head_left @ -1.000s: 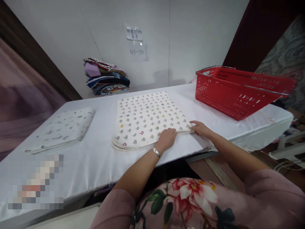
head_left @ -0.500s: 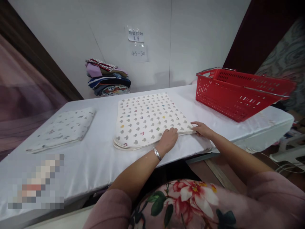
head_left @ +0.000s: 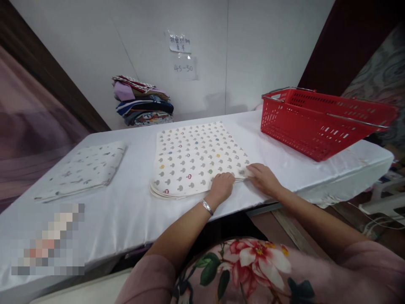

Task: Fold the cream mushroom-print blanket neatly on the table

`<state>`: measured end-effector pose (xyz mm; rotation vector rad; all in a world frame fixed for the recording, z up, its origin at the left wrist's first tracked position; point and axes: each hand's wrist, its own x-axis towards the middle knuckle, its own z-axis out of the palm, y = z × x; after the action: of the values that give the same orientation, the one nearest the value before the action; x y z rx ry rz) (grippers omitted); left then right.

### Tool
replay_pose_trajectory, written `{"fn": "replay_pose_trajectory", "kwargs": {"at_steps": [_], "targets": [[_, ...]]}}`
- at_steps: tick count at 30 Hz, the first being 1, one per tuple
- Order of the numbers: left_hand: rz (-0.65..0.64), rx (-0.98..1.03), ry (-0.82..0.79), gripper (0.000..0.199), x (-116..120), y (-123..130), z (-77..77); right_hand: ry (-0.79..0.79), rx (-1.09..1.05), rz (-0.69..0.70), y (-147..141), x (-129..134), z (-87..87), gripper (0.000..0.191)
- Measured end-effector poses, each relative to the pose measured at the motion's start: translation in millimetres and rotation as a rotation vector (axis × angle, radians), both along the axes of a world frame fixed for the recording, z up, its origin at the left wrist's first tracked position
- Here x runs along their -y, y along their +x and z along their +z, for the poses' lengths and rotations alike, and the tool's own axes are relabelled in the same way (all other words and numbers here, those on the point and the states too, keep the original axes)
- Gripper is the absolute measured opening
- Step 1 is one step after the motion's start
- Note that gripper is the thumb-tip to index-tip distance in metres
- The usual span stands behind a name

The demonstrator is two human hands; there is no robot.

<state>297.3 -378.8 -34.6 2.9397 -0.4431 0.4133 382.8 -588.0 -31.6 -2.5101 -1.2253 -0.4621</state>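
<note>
A white cloth (head_left: 193,156) with a mushroom print, mostly grey with some coloured ones, lies folded in layers before me. Its near-left corner is rounded, and the layers show along the edge. My left hand (head_left: 222,188), with a silver bracelet at the wrist, is closed over the near edge right of the middle. Gripping the near-right corner is my right hand (head_left: 264,179), fingers on top and thumb hidden. To the left rests a second folded white cloth (head_left: 91,169) with a small scattered print, apart from both hands.
A red plastic basket (head_left: 294,126) with metal handles stands at the right of the white-covered table (head_left: 133,215). Stacked folded fabrics (head_left: 144,101) sit by the back wall, under paper signs (head_left: 183,67). A pixelated patch (head_left: 47,240) covers something at the front left.
My right hand has moved left and in toward the cloth's near-right corner, and its fingers now cover more of it. My left hand stays at nearly the same spot on the edge.
</note>
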Motion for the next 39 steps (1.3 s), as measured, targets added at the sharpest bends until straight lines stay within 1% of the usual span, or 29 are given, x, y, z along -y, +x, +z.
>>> {"fn": "replay_pose_trajectory", "kwargs": {"at_steps": [2, 4, 7, 9, 12, 14, 17, 20, 26, 30, 32, 35, 39], "targets": [[0.034, -0.029, -0.051, 0.014, -0.1, 0.2, 3.9, -0.006, 0.018, 0.147, -8.2, -10.5, -1.9, 0.042], [0.067, -0.055, -0.086, 0.014, -0.3, 0.9, 6.8, -0.033, 0.002, 0.201, -13.2, -23.3, -4.3, 0.043], [0.099, -0.063, -0.108, 0.014, 0.8, 1.0, 7.8, -0.053, -0.035, 0.184, -15.8, -40.3, -7.7, 0.037], [0.103, -0.056, -0.098, 0.015, 2.8, -1.2, 6.0, -0.042, -0.051, 0.168, -15.6, -46.2, -9.9, 0.031], [0.092, -0.029, -0.033, 0.017, 5.2, -8.2, 1.4, -0.026, -0.056, 0.184, -12.0, -46.3, -14.3, 0.029], [0.106, -0.008, 0.031, 0.018, 3.6, -14.9, -1.4, -0.020, -0.066, 0.205, -7.9, -43.4, -17.7, 0.030], [0.157, 0.015, 0.095, 0.019, -6.1, -27.4, -3.8, -0.018, -0.086, 0.216, -2.9, -39.6, -21.9, 0.033], [0.200, 0.031, 0.123, 0.019, -22.9, -42.1, -4.4, -0.006, -0.099, 0.210, -2.2, -38.4, -23.3, 0.034], [0.272, 0.024, 0.173, 0.020, -62.6, -72.0, -1.7, -0.004, -0.144, 0.181, -4.4, -40.8, -19.2, 0.035], [0.326, 0.041, 0.160, 0.021, -81.6, -80.9, -3.7, -0.033, -0.213, 0.185, 0.1, -43.4, -15.5, 0.030], [0.318, 0.056, 0.153, 0.020, -85.6, -79.4, -6.7, -0.055, -0.233, 0.182, 2.9, -44.8, -13.8, 0.028], [0.286, 0.047, 0.157, 0.020, -84.8, -73.5, -8.0, -0.081, -0.234, 0.172, 4.9, -46.5, -11.1, 0.027], [0.207, 0.043, 0.117, 0.021, -79.9, -73.1, 2.2, -0.104, -0.224, 0.165, 3.1, -46.6, -7.9, 0.028]]}}
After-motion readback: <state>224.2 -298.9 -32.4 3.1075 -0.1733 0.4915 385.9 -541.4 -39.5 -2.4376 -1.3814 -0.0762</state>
